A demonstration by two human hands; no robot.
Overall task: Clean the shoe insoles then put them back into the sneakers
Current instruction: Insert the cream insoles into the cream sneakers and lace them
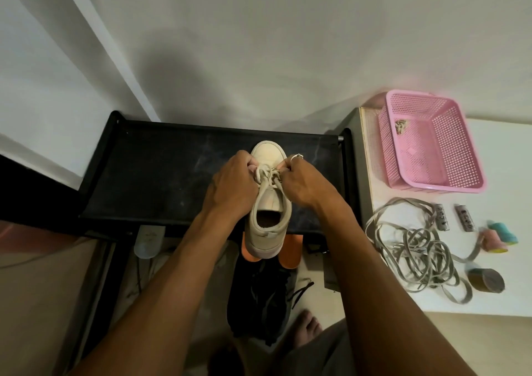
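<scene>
Head view shows one beige sneaker (270,214) on the black worktop (161,168), between the two hands. The left hand (230,182) and the right hand (305,182) both have the fingers curled, and each grip is closed on the laces (267,177) above the tongue.

I think the main danger is at the heel. It stands over the front edge of the worktop, above two orange pieces (290,249) on a lower level. A strong pull on the laces toward the person could slide the sneaker off this edge. No hand presses the body of the sneaker down, so only the laces control it. Also, the opening is dark and I cannot tell if an insole is inside. If the laces are tight, an insole may fold when it goes in.

The toe points away from the person, toward the wall, and the heel points to the person. The long axis runs from front to back of the worktop, and the sole lies flat.
</scene>
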